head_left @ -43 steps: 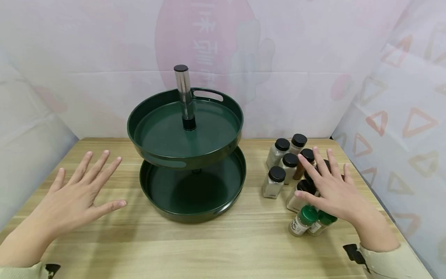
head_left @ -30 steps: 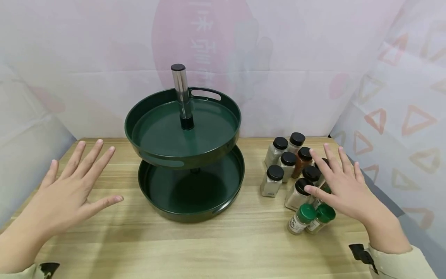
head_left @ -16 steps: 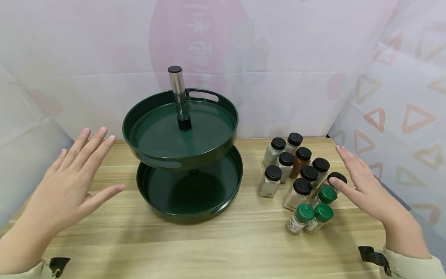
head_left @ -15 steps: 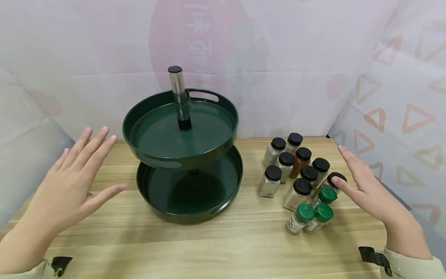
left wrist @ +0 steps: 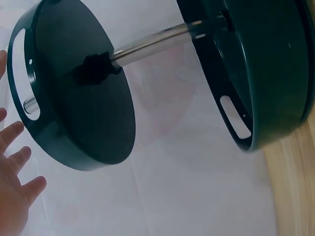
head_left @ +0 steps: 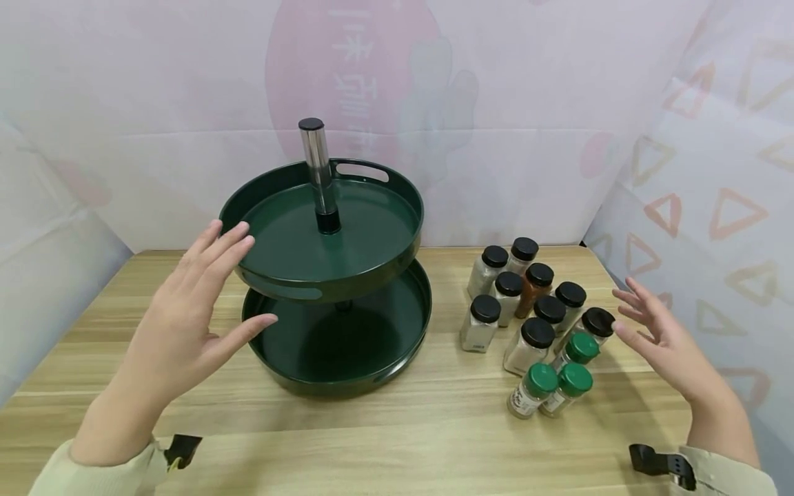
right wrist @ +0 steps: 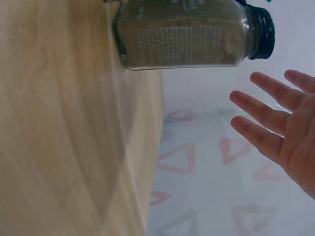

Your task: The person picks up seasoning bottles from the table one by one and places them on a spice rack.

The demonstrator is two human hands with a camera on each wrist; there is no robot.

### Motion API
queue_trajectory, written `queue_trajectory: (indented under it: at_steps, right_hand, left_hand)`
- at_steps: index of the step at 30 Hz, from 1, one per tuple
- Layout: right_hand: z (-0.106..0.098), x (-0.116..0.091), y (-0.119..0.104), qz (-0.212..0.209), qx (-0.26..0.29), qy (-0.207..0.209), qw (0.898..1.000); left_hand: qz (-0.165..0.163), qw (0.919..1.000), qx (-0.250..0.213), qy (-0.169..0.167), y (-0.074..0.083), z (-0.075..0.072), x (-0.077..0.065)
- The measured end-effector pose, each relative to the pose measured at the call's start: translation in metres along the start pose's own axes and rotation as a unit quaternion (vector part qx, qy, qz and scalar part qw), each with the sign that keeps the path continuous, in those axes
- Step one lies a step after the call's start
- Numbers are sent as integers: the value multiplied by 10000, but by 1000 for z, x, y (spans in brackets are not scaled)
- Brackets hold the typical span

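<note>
A dark green two-tier round tray stand [head_left: 335, 272] with a metal post [head_left: 319, 169] stands on the wooden table. My left hand [head_left: 186, 310] is at its left side, fingers spread and holding nothing, overlapping the upper tray's rim in the head view. The left wrist view shows the upper tray [left wrist: 81, 93] close beyond the fingertips. On the right, several spice jars stand in a cluster: black-capped jars such as this one [head_left: 480, 324], and green-capped ones [head_left: 533, 390]. My right hand [head_left: 666, 341], fingers loosely extended, hovers beside the rightmost black-capped jar [right wrist: 184, 34].
The wooden table [head_left: 397, 451] ends at a white patterned backdrop [head_left: 527, 83] behind, with more cloth at both sides. One jar with reddish-brown contents [head_left: 535, 289] stands amid the cluster. The upper tray has slotted handles [head_left: 362, 171].
My left hand has moved right, up to the tray stand. The right hand moved rightward off the jars, uncovering them, and has turned more side-on. Stand and jars stay in place.
</note>
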State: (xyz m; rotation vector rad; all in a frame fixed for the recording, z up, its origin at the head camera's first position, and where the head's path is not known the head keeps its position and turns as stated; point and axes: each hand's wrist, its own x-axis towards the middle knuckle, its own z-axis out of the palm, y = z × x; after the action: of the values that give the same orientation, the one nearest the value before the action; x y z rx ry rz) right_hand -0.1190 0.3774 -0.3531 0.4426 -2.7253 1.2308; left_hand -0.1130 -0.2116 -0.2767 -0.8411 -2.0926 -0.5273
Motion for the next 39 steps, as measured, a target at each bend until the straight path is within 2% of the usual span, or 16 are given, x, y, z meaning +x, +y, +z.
queue_trajectory:
  at_steps: [10,14,18,24,29,34,39]
  right_hand:
    - [12,-1,17,162,194,-279,9993]
    - [16,-1,23,-20,312,-362,9989]
    - [20,-1,25,-354,501,-379,9974]
    - [22,-1,29,-433,709,-459,9955]
    - [25,-1,32,-576,631,-415,9955]
    - [27,-1,31,-396,312,-229,9985]
    - [31,6,28,-273,124,-34,9995]
  left_hand:
    - [-246,9979,-581,-116,3,14,-4]
    - [-277,9972,-687,-51,4,18,-7]
    - [-226,9967,-757,168,4,23,-6]
    - [-274,9948,-834,509,4,29,-6]
    - [-359,9927,-839,789,4,38,-5]
    - [-519,9881,-957,1088,5,46,-4]
    - [-550,9877,-771,1244,5,47,-5]
